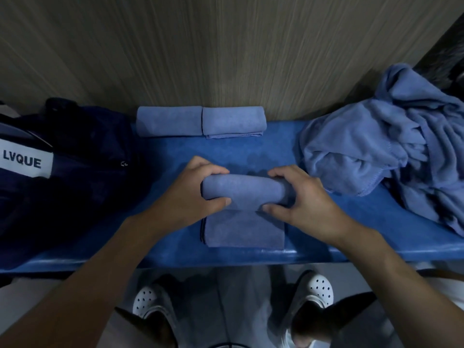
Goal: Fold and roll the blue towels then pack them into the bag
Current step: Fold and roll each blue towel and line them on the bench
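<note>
Both hands curl round the half-rolled towel (243, 189). The left hand (190, 189) grips its left end and the right hand (301, 199) its right end, thumbs on the near side, fingers over the far side. The unrolled tail lies flat under the wrists, its near edge just short of the front edge of the bench (175, 151). Beyond the fingers a bare strip of bench runs to the left roll (169, 121) and right roll (233, 120), touching end to end against the wall (226, 59). The bag (75, 159) lies near, left of the left hand. The pile (376, 151) of loose towels sits right of the right hand, with a narrow gap between.
</note>
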